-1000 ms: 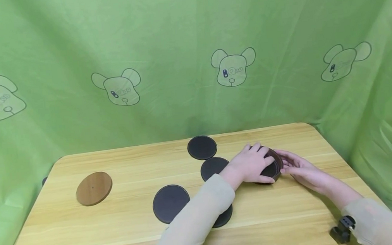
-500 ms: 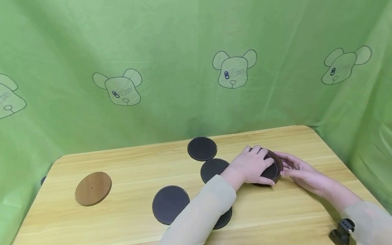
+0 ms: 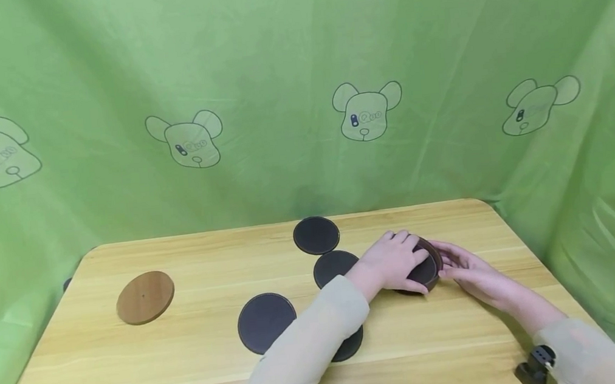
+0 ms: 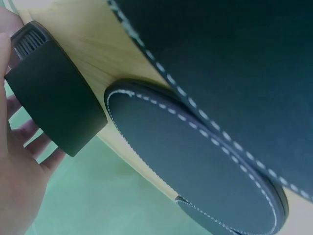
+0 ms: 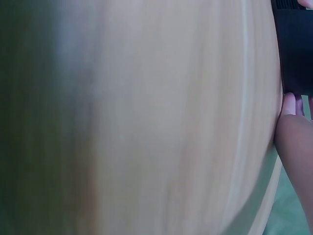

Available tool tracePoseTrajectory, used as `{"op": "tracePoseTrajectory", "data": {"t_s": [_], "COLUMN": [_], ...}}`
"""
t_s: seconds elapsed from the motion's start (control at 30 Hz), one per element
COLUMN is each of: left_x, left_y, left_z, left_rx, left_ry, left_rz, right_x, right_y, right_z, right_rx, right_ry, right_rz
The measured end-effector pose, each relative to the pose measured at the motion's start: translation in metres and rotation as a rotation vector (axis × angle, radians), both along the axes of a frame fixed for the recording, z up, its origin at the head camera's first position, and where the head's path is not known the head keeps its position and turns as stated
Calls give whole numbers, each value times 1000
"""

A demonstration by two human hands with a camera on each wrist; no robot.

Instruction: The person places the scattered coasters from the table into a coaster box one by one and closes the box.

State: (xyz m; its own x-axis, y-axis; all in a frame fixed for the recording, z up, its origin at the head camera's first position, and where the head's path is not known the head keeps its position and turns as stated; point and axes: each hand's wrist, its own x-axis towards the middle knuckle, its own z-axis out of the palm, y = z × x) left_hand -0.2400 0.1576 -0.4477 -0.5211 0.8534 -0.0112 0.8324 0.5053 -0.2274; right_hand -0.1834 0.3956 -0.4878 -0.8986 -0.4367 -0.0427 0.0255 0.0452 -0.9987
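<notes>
Between both hands, round dark holder (image 3: 426,267) sits.

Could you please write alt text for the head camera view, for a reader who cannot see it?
Both hands, left hand and right hand, grip a round dark holder on a wooden table. Black coasters and one brown coaster lie to the left, before a green curtain.
</notes>
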Motion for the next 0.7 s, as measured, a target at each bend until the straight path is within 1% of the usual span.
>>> {"op": "tracePoseTrajectory", "data": {"t_s": [0.17, 0.37, 0.6, 0.7], "left_x": [1, 4, 3, 5], "left_y": [-9, -26, -53, -69], "left_z": [2, 6, 5, 6], "left_rx": [-2, -13, -5, 3], "left_ry": [7, 22, 5, 17], "left_rz": [-6, -2, -4, -13], "right_x": [0, 0, -1, -1], "right_y": [0, 2, 1, 0], "right_z": [0, 0, 0, -1], "right_rx": [-5, -13, -35, -44], "right_ry": [4, 13, 11, -1], "right_rz": [-1, 1, 0, 0]}}
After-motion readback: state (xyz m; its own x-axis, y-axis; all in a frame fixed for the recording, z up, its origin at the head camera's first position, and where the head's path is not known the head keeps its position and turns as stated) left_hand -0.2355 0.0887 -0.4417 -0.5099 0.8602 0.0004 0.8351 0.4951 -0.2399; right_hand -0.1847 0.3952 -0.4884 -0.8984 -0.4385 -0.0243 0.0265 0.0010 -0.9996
